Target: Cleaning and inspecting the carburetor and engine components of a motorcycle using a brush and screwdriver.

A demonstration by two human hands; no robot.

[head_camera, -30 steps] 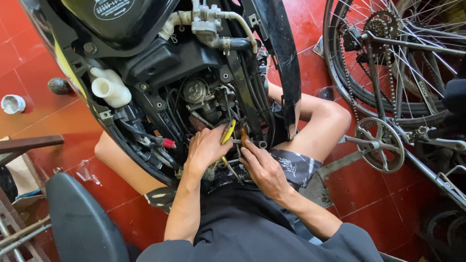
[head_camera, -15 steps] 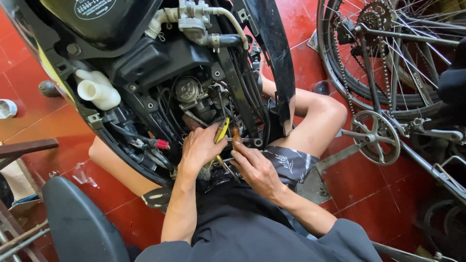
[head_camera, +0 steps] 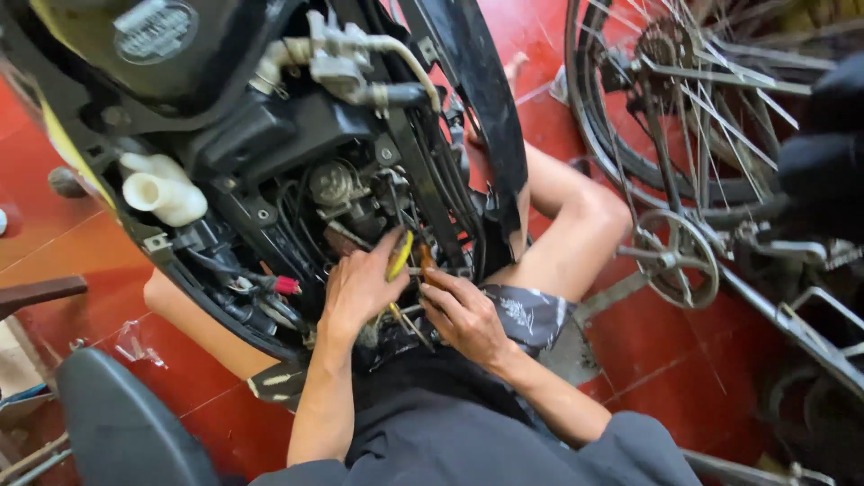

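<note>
I sit on a red tiled floor facing an opened motorbike body (head_camera: 270, 171) with its black engine parts, hoses and wiring exposed. My left hand (head_camera: 358, 288) grips a yellow-handled tool (head_camera: 400, 256) and reaches into the wiring near the engine. My right hand (head_camera: 463, 315) is beside it, fingers pinched on a small brownish part (head_camera: 426, 259) among the wires. The tool's working end is hidden behind my fingers and the cables. A red connector (head_camera: 286, 285) hangs just left of my left hand.
A white plastic tube (head_camera: 162, 189) sticks out at the left of the bike. A black frame panel (head_camera: 486, 117) runs down the middle. A bicycle with spoked wheel (head_camera: 666, 99) and chainring (head_camera: 675, 256) stands at the right. A black seat (head_camera: 117, 423) is at lower left.
The view has shifted slightly, so the bike sits a little lower and to the left. Both hands stay at the same spot in the wiring, with small finger movements only.
</note>
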